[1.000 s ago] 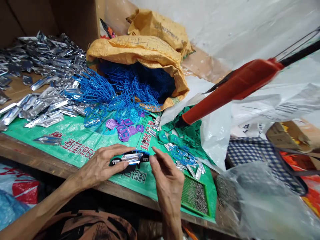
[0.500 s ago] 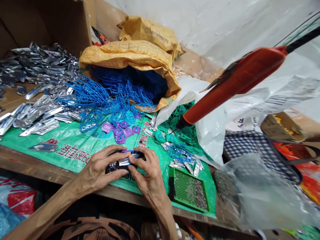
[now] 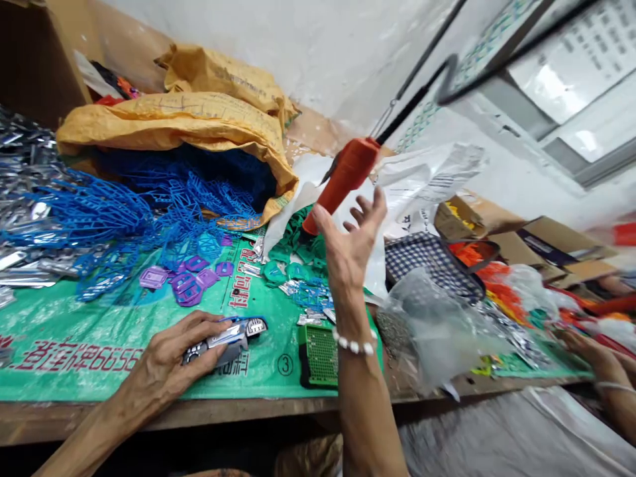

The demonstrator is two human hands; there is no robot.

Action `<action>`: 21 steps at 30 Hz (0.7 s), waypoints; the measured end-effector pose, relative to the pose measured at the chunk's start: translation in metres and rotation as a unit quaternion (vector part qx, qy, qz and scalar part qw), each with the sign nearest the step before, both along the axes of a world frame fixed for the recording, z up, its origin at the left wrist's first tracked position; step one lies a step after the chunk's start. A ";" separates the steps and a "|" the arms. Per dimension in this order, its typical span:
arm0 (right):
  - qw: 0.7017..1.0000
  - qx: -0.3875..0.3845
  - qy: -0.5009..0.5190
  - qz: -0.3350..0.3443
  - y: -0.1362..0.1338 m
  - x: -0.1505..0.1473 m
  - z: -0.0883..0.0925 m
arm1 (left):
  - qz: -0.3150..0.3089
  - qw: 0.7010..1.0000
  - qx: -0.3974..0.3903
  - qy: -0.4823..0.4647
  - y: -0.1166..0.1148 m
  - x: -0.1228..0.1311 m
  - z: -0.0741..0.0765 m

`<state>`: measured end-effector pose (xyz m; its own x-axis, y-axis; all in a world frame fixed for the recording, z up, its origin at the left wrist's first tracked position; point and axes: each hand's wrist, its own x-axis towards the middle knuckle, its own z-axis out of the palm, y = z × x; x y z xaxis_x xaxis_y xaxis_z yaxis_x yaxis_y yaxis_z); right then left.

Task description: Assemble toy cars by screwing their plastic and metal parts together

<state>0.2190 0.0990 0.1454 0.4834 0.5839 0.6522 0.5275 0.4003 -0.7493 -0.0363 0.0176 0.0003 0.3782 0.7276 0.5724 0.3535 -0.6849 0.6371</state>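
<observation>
My left hand (image 3: 191,348) is closed around a small black-and-silver assembly (image 3: 233,338), holding it low over the green sheet near the table's front edge. One shiny metal piece lies along its top. My right hand (image 3: 350,248) is raised with thumb and fingers spread, just below and beside a red-orange electric screwdriver (image 3: 348,175) that hangs from a spring and cord. The thumb overlaps the screwdriver's lower end; whether they touch I cannot tell. Behind my right forearm is a green screw tray (image 3: 304,351), partly hidden. Purple plastic parts (image 3: 189,288) lie beyond my left hand.
A yellow sack (image 3: 173,112) spills blue plastic frames (image 3: 104,205) on the left, beside piled silver metal pieces (image 3: 30,265). Green parts (image 3: 298,252) lie under the screwdriver. To the right are a clear plastic bag (image 3: 427,324), a checkered bag (image 3: 427,262) and another person's hand (image 3: 586,348).
My right hand has left the assembly and risen towards the screwdriver, opening. The left hand keeps hold of the assembly. The view has swung right, bringing another person's arm into sight.
</observation>
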 end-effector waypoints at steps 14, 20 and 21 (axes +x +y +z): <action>0.985 -0.062 0.028 0.160 -0.024 0.016 0.017 | -0.041 0.999 -0.018 0.014 -0.010 0.036 -0.007; 0.975 -0.104 0.143 0.136 -0.081 0.044 0.017 | -0.048 0.998 -0.026 0.042 -0.009 0.034 -0.002; 0.975 -0.102 0.148 0.131 -0.087 0.051 0.018 | -0.045 0.997 -0.030 0.046 -0.009 0.033 -0.002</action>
